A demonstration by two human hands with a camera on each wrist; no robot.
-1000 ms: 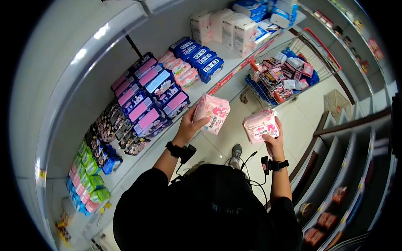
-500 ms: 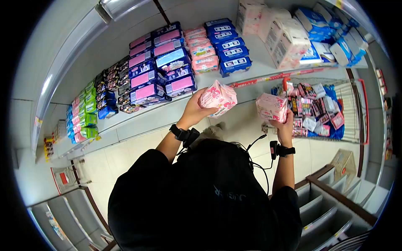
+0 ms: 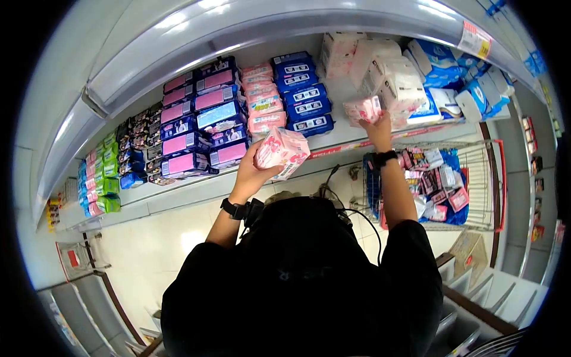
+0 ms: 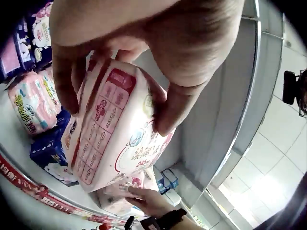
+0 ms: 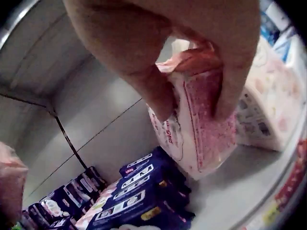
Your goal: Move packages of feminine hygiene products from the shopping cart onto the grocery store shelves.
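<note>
From the head camera, the left hand (image 3: pixel 253 172) is raised at about 11 o'clock of the person's head, its fingers curled round the left pink pack (image 3: pixel 282 152), which is held in the air just in front of the shelf (image 3: pixel 342 138) edge. At 1 o'clock the right hand (image 3: pixel 377 126) reaches onto the shelf and grips the right pink pack (image 3: pixel 364 110), which sits between the dark blue packs (image 3: pixel 304 101) at its 9 o'clock and the white packs (image 3: pixel 389 80) at its 2 o'clock. A wire cart (image 3: pixel 491 178) of small packets stands below the shelf at 3 o'clock. In the left wrist view, the left hand (image 4: pixel 144 33) clamps the left pink pack (image 4: pixel 120 139) from above, thumb on one side and fingers (image 4: pixel 64 81) on the other; pink shelf packs (image 4: pixel 33 105) lie at 9 o'clock and the right hand (image 4: pixel 153 201) shows at 6 o'clock. In the right wrist view, the right hand (image 5: pixel 168 38) pinches the top of the right pink pack (image 5: pixel 201 124), whose lower end rests on the shelf (image 5: pixel 230 191), with the dark blue packs (image 5: pixel 144 191) at 7 o'clock and a white pack (image 5: pixel 264 110) just beside it at 3 o'clock.
</note>
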